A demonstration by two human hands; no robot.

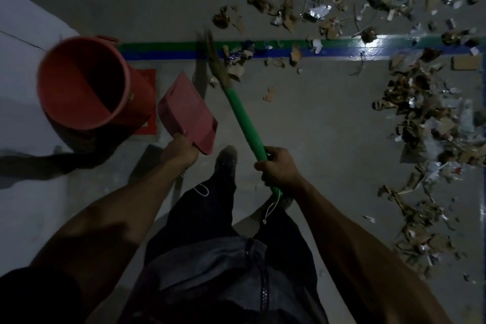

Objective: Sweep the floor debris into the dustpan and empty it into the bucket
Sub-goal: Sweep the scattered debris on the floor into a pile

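Head view, dim light, looking down. Left of frame: round red plastic bucket [84, 81], mouth open toward camera, standing on a red floor marking against a pale wall. Just right of it: flat pink plastic dustpan [188, 113], tilted, blade pointing to the upper left, nothing visible on it. Left hand [178, 151] grasps its handle at centre frame, fingers wrapped round. Dark shoe [226, 160] between the two hands, dark trousers below. Green-and-blue painted floor stripe [163, 51] runs across the upper middle. Broom with green plastic handle and brown bristles [243, 118] slants from centre up to the stripe; bristle tip blurred, next to small scraps on the stripe. Right hand [278, 166] is clenched round the lower handle; a white cord loop hangs off the handle end. Upper right and right edge: scattered debris of torn cardboard, paper and foil scraps [426, 102] on the grey concrete floor, well apart from the dustpan.
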